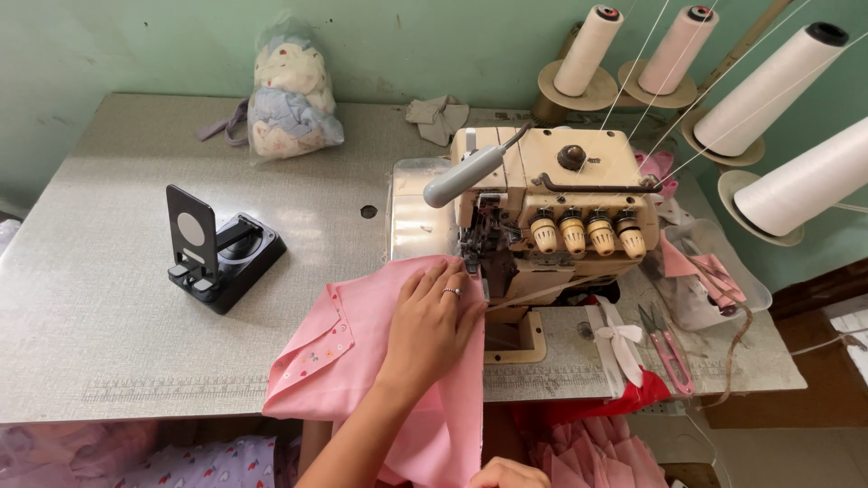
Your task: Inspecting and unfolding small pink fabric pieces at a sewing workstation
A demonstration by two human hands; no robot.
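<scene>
- Here, left hand [434,318] lies flat, fingers spread, palm pressing the pink fabric [362,361] at the desk's [108,298] front edge; it grips nothing, only holds the cloth down.
- Fabric's far edge sits against the cream overlock machine [551,212], near the needle area.
- Right hand [508,473] shows only partly at the frame bottom, touching the hanging fabric; grip cannot be told.
- Black phone stand [215,248] toward the left; pink-handled snips [667,345] by the right front corner.

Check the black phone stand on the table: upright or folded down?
Upright: the phone stand has its back plate raised from its base, with nothing resting on it.
</scene>
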